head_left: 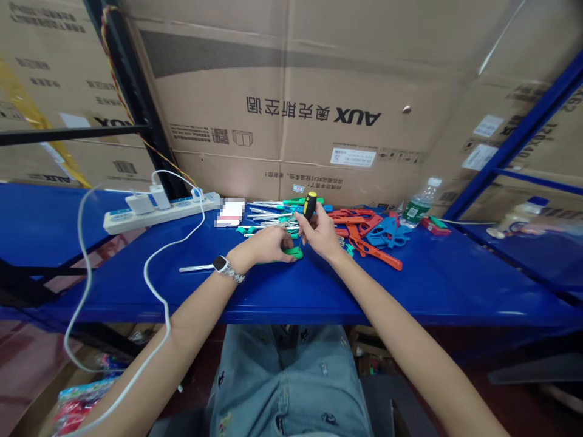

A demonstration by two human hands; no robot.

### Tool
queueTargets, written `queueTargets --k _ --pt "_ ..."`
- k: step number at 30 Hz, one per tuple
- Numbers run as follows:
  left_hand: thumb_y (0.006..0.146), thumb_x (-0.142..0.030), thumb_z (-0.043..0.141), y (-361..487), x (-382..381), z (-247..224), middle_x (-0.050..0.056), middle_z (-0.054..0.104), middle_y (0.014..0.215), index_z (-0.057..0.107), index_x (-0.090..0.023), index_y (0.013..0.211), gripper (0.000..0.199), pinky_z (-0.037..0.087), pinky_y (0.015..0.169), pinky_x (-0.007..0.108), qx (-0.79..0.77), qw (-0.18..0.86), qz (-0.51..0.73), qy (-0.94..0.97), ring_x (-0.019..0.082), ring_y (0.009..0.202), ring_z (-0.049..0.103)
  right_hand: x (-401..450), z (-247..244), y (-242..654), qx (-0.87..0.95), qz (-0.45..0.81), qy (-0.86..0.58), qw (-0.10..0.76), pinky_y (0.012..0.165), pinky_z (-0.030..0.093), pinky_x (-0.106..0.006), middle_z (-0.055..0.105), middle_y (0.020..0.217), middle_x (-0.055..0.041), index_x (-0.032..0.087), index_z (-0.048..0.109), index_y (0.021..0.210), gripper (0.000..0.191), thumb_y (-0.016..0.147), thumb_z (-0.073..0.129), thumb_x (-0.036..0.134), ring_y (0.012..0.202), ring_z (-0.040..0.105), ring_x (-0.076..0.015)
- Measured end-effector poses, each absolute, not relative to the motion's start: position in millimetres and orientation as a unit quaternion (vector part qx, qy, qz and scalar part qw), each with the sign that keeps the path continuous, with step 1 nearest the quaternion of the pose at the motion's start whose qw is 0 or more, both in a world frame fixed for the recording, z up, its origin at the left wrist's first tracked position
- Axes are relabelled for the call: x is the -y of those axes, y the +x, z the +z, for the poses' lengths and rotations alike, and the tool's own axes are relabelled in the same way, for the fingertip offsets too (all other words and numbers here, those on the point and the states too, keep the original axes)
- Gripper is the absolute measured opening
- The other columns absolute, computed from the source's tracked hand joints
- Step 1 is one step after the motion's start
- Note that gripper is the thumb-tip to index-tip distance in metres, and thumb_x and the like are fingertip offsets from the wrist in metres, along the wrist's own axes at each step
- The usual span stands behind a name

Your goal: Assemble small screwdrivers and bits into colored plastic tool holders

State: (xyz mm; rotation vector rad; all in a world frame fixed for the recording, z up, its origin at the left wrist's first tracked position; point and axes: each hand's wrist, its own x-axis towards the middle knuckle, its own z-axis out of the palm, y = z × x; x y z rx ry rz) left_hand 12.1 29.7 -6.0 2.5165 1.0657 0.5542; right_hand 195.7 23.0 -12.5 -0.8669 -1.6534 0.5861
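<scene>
My right hand [317, 230] grips a screwdriver with a black and yellow handle [310, 205], held upright with its tip pointing down. Under it, my left hand [272, 244] is closed on a green plastic piece [294, 252] lying at the blue table's surface. A metal rod [195, 268] sticks out to the left beneath my left wrist. Just behind both hands lies a pile of metal rods with green and blue ends [268, 212]. Orange-red plastic handles [364, 240] and blue ones [389, 233] are heaped to the right of my right hand.
A white power strip [159, 211] with plugs and a long white cable [152, 285] occupies the left side of the blue table [437, 291]. A water bottle [419, 204] and a small red box [434, 226] stand at the back right. Large cardboard boxes [310, 73] rise behind.
</scene>
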Motion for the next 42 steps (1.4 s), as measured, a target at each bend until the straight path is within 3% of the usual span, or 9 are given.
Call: queueTargets --k 16,21,25,30,33,38,42 --pt "0.070 -0.040 0.083 11 -28 -5 0.004 0.072 0.078 0.075 -0.021 0.076 0.022 0.045 0.062 0.030 -0.355 0.184 0.216 0.891 0.019 0.068 0.063 -21 -9 197 0.713 0.238 -0.369 0.547 0.047 0.045 -0.030 0.058 0.061 0.0040 0.028 0.051 0.089 0.034 0.086 0.073 0.054 0.050 0.055 -0.0164" --pt "0.085 -0.043 0.068 11 -29 10 0.009 0.071 0.099 0.071 -0.019 0.097 0.027 0.050 0.079 0.035 -0.323 0.157 0.382 0.852 0.023 0.089 0.065 -24 -10 198 0.710 0.247 -0.365 0.549 0.048 0.046 -0.030 0.061 0.068 0.0021 0.027 0.053 0.092 0.034 0.085 0.074 0.053 0.054 0.057 -0.0174" --pt "0.088 -0.040 0.063 29 -32 32 0.010 0.071 0.110 0.066 -0.018 0.107 0.029 0.050 0.084 0.034 -0.261 0.233 0.496 0.794 0.022 0.100 0.065 -26 -9 198 0.707 0.243 -0.367 0.554 0.048 0.048 -0.031 0.061 0.065 0.0027 0.027 0.056 0.094 0.031 0.086 0.072 0.052 0.053 0.057 -0.0177" --pt "0.075 -0.044 0.084 61 -36 47 0.004 0.068 0.081 0.065 -0.017 0.084 0.033 0.048 0.070 0.030 -0.299 0.229 0.546 0.748 0.016 0.075 0.061 -30 -13 196 0.701 0.210 -0.401 0.552 0.045 0.043 -0.029 0.055 0.054 0.0028 0.025 0.048 0.071 0.040 0.081 0.075 0.053 0.049 0.055 -0.0173" --pt "0.075 -0.047 0.083 67 -38 43 0.003 0.067 0.075 0.066 -0.017 0.080 0.035 0.048 0.066 0.029 -0.286 0.257 0.571 0.725 0.015 0.070 0.060 -29 -9 199 0.697 0.224 -0.393 0.556 0.043 0.041 -0.027 0.053 0.054 0.0042 0.025 0.050 0.073 0.040 0.078 0.078 0.053 0.048 0.054 -0.0155" --pt "0.084 -0.053 0.074 54 -38 34 0.011 0.076 0.099 0.069 -0.017 0.110 0.045 0.055 0.077 0.033 -0.225 0.377 0.536 0.721 0.021 0.089 0.071 -22 7 213 0.720 0.379 -0.318 0.486 0.037 0.040 -0.025 0.065 0.072 0.0006 0.022 0.060 0.085 0.039 0.082 0.072 0.059 0.048 0.058 -0.0141" --pt "0.093 -0.058 0.063 52 -35 34 0.013 0.075 0.111 0.066 -0.019 0.115 0.045 0.056 0.087 0.036 -0.206 0.377 0.517 0.740 0.023 0.103 0.071 -21 9 216 0.732 0.400 -0.312 0.455 0.037 0.037 -0.023 0.058 0.060 0.0041 0.022 0.059 0.080 0.041 0.078 0.076 0.059 0.045 0.055 -0.0132"
